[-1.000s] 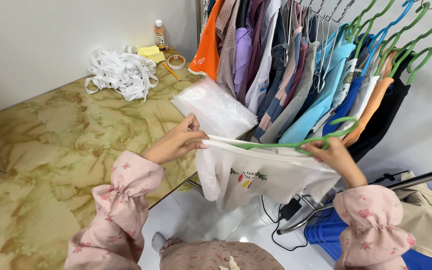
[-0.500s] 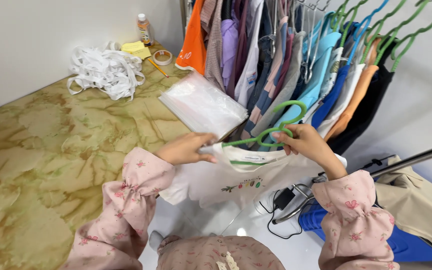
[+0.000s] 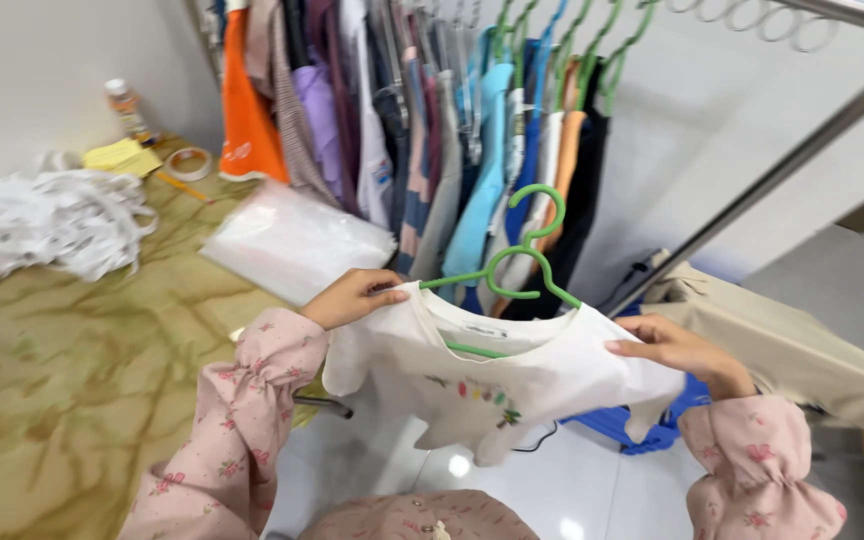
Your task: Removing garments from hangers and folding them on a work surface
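Note:
A small white T-shirt [image 3: 512,385] with a colourful print hangs on a green hanger [image 3: 515,262], held up in front of me. My left hand [image 3: 352,297] grips the shirt's left shoulder at the hanger's end. On the other side my right hand [image 3: 674,345] pinches the right shoulder and sleeve. Both of my arms wear pink flowered sleeves. The hanger's hook points up toward the clothes rack.
A rack of hung clothes [image 3: 422,130] in many colours stands behind on green and metal hangers. A marbled table [image 3: 72,340] at left carries clear plastic bags [image 3: 292,245], white straps [image 3: 47,220], a tape roll [image 3: 190,162] and a bottle [image 3: 128,108]. Beige cloth [image 3: 782,340] lies right.
The view has swung right. The shirt has risen and now sits spread on the hanger; my right hand has moved from the hanger hook to the shirt's right shoulder.

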